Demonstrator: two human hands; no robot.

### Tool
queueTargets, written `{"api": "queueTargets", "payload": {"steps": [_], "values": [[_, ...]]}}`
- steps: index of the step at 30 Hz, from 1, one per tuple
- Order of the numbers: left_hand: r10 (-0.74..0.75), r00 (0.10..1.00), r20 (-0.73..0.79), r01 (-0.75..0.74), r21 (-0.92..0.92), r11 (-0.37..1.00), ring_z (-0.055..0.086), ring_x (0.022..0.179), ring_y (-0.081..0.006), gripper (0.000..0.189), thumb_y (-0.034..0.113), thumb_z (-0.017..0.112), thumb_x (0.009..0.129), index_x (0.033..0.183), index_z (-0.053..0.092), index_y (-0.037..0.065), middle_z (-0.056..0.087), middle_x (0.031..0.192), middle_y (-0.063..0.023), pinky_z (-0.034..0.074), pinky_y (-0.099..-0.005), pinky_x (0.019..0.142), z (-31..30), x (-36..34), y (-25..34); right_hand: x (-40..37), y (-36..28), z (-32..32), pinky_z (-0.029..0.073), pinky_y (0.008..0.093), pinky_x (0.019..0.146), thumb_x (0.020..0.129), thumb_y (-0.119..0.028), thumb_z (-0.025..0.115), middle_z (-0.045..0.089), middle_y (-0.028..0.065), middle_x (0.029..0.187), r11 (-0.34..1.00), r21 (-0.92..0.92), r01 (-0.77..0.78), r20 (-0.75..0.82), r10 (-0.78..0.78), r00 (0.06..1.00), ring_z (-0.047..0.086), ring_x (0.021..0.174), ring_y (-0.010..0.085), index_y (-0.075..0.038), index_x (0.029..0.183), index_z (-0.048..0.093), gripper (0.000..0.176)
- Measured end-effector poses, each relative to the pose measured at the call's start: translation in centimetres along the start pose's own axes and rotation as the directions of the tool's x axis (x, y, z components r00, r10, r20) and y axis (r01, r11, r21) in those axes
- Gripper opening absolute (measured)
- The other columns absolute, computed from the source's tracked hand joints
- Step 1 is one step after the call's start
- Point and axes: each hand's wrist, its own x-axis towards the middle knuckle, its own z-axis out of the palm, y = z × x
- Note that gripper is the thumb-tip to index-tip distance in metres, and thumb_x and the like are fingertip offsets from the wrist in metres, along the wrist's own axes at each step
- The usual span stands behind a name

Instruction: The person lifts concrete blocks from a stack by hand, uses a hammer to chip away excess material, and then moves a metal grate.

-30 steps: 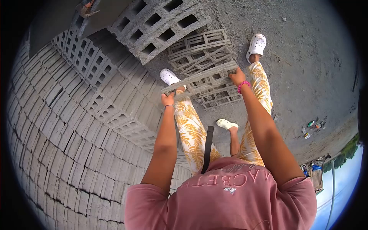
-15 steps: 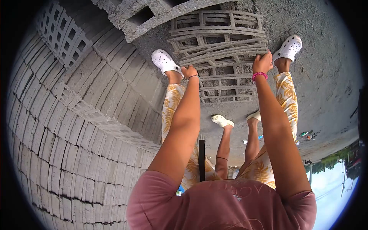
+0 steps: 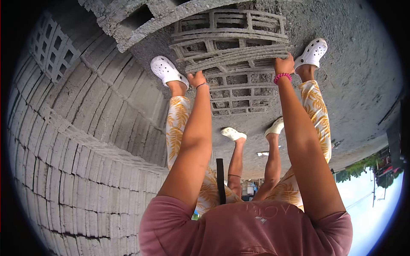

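My left hand [image 3: 197,79] is closed round the left end of a grey concrete hollow block [image 3: 237,58], its fingers at the block's lower corner. At the other end my right hand [image 3: 285,66], with a pink coil band at the wrist, grips the same block. Its long ridged face shows between my hands, slightly slanted, the right end higher in view. More hollow blocks [image 3: 245,91] stand in a row on either side of it, their open cells showing. My fingertips are partly hidden behind the block's ends.
White clogs [image 3: 164,70] on my feet stand either side of the row. Another person's feet in pale clogs [image 3: 233,133] are beyond it. Large stacked blocks [image 3: 106,179] fill the left side; a nearer block [image 3: 141,21] juts in at the top. Gravel ground [image 3: 350,85] lies right.
The view has shifted, so hands and blocks sit further left. The gripped block has tipped a little, showing more of its ridged face. Both hands keep hold of it.
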Motion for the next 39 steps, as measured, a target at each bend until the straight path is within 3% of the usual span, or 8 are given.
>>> {"api": "queueTargets", "payload": {"steps": [5, 8, 12, 18, 25, 30, 36, 39], "values": [[0.016, 0.999, 0.029, -0.003, -0.404, 0.915, 0.047, 0.074, -0.0162, 0.042, -0.003, 0.052, 0.064, 0.105, 0.043, -0.005, 0.050, 0.095, -0.0079, 0.037, -0.0237, 0.070, 1.2, -3.3, 4.0, 0.0, 0.1, -2.7, 0.038, 0.0353, 0.076, 0.061, -0.018, 0.059, 0.061, 0.0149, 0.083, 0.986, 0.125, 0.115, 0.060, -0.123, 0.991, 0.056, 0.079, 0.0322, -0.008, 0.087, 0.060, 0.028], [0.064, 0.997, 0.045, -0.045, -0.328, 0.944, 0.041, 0.064, -0.0110, 0.027, -0.004, 0.049, 0.067, 0.095, 0.048, -0.003, 0.050, 0.082, -0.0025, 0.035, -0.0222, 0.061, 0.5, -2.6, 2.8, -2.1, -0.9, -6.5, 0.042, 0.0374, 0.068, 0.062, -0.012, 0.058, 0.059, 0.0161, 0.089, 0.975, 0.191, 0.117, 0.181, -0.152, 0.972, 0.056, 0.081, 0.0317, -0.007, 0.083, 0.060, 0.022], [0.289, 0.957, 0.020, -0.286, -0.106, 0.952, 0.045, 0.068, -0.0093, 0.017, 0.001, 0.054, 0.069, 0.086, 0.054, -0.001, 0.055, 0.082, -0.0043, 0.039, -0.0237, 0.060, -0.4, -1.7, 2.3, -5.9, -1.5, -9.8, 0.043, 0.0396, 0.062, 0.059, -0.009, 0.058, 0.057, 0.0154, 0.082, 0.854, 0.126, 0.505, 0.013, -0.510, 0.860, 0.055, 0.073, 0.0336, -0.004, 0.075, 0.055, 0.017], [0.269, 0.958, -0.104, -0.288, -0.300, 0.909, 0.051, 0.066, -0.0108, 0.015, 0.005, 0.060, 0.068, 0.082, 0.061, 0.000, 0.061, 0.077, -0.0023, 0.043, -0.0249, 0.063, -0.1, -1.2, 0.6, -11.2, -3.8, -14.7, 0.044, 0.0391, 0.058, 0.055, -0.006, 0.060, 0.052, 0.0126, 0.071, 0.890, 0.135, 0.436, 0.224, -0.456, 0.861, 0.054, 0.067, 0.0337, -0.004, 0.071, 0.050, 0.019], [0.268, 0.958, 0.106, -0.183, -0.493, 0.850, 0.053, 0.068, -0.0111, 0.018, 0.006, 0.063, 0.068, 0.085, 0.058, 0.002, 0.060, 0.081, -0.0042, 0.044, -0.0247, 0.062, -0.8, -1.7, 3.1, -11.2, -2.9, -14.7, 0.045, 0.0389, 0.059, 0.057, -0.008, 0.060, 0.054, 0.0132, 0.074, 0.862, 0.227, 0.453, 0.242, -0.500, 0.831, 0.054, 0.068, 0.0345, -0.003, 0.075, 0.053, 0.020], [0.235, 0.971, 0.036, -0.170, -0.584, 0.794, 0.053, 0.068, -0.0142, 0.009, 0.003, 0.050, 0.076, 0.082, 0.054, -0.002, 0.057, 0.081, -0.0077, 0.047, -0.0283, 0.063, -0.2, -0.7, 2.8, -9.9, -1.8, -13.7, 0.046, 0.0357, 0.074, 0.059, -0.012, 0.061, 0.055, 0.0197, 0.101, 0.934, 0.194, 0.301, 0.350, -0.352, 0.868, 0.056, 0.084, 0.0335, -0.005, 0.088, 0.061, 0.029], [0.228, 0.972, -0.053, -0.223, -0.510, 0.831, 0.055, 0.069, -0.0190, 0.013, 0.001, 0.044, 0.076, 0.083, 0.054, -0.005, 0.057, 0.085, -0.0115, 0.048, -0.0306, 0.064, -1.0, -0.1, 3.3, -10.2, -2.5, -14.6, 0.046, 0.0352, 0.071, 0.059, -0.012, 0.062, 0.059, 0.0181, 0.090, 0.943, 0.190, 0.272, 0.409, -0.328, 0.852, 0.058, 0.080, 0.0324, -0.004, 0.085, 0.061, 0.027], [0.146, 0.983, 0.112, -0.040, -0.642, 0.765, 0.056, 0.071, -0.0219, 0.016, 0.002, 0.044, 0.077, 0.088, 0.054, -0.005, 0.057, 0.089, -0.0136, 0.047, -0.0332, 0.064, -3.6, 0.7, 4.8, -10.2, -3.8, -16.3, 0.046, 0.0343, 0.069, 0.059, -0.012, 0.062, 0.061, 0.0161, 0.082, 0.953, 0.280, 0.118, 0.458, -0.241, 0.856, 0.059, 0.078, 0.0309, -0.004, 0.083, 0.061, 0.025]]}}
